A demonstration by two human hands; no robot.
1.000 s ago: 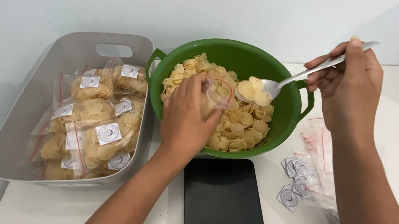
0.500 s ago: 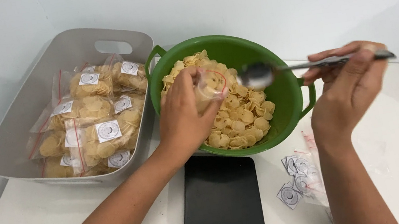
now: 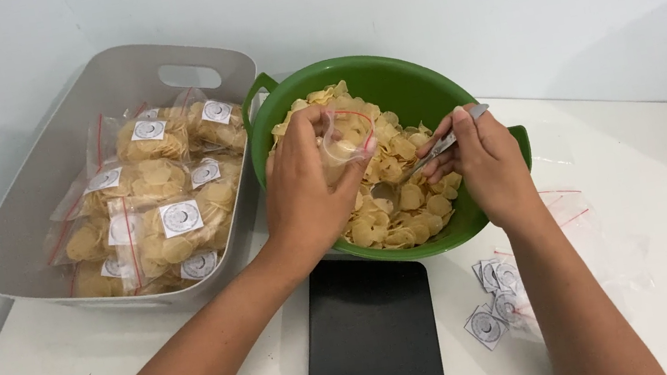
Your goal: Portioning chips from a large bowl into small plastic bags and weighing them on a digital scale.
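A green bowl [image 3: 415, 81] on the white table holds several pale yellow round chips [image 3: 396, 213]. My left hand [image 3: 307, 192] holds a small clear zip bag [image 3: 345, 136] with a red seal strip upright over the chips, partly filled. My right hand [image 3: 485, 159] grips a metal spoon [image 3: 435, 151] by the handle, its bowl end dipped down into the chips beside the bag. Both hands are over the green bowl.
A grey plastic tub [image 3: 41, 198] at the left holds several filled, labelled chip bags [image 3: 168, 214]. A black kitchen scale [image 3: 368, 334] lies in front of the bowl. Empty clear bags [image 3: 600, 234] and round stickers [image 3: 495, 305] lie at the right.
My right hand has come down from above the bowl's right rim and pushed the spoon into the chips. The left hand keeps the bag in place.
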